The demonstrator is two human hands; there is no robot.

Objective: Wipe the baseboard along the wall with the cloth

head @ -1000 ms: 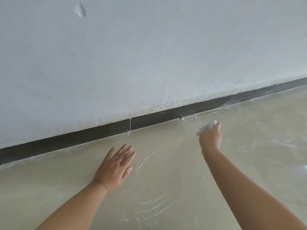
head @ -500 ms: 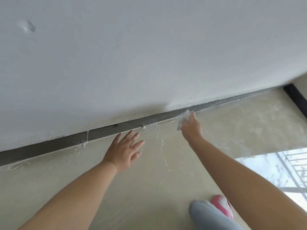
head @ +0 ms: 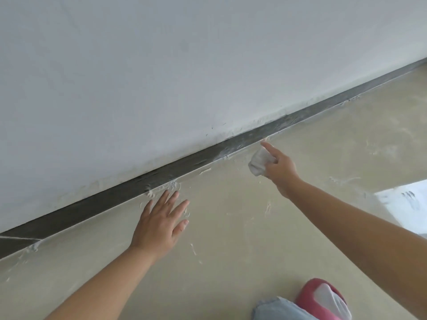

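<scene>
A pale wall (head: 184,65) fills the upper part of the view, its lower edge rough and flecked above a dark baseboard (head: 129,189) that runs on a slant from lower left to upper right. Below it lies a glossy beige floor (head: 231,250), streaked with whitish smears, thickest where it meets the baseboard; a bright reflection (head: 406,204) shows on the floor at the right edge. Two bare forearms reach in from the bottom. The left hand (head: 159,225) lies flat on the floor just short of the baseboard, fingers straight and spread, holding nothing. The right hand (head: 280,168) is stretched farther along, near the foot of the baseboard; its index finger points out straight toward the seam between baseboard and floor, while the other fingers curl around a crumpled white cloth (head: 260,161). The cloth sits against the floor just beside the baseboard; whether it touches the board itself cannot be told. At the bottom edge, a pink and white shoe (head: 323,299) and a patch of light blue trouser leg (head: 277,310) show.
</scene>
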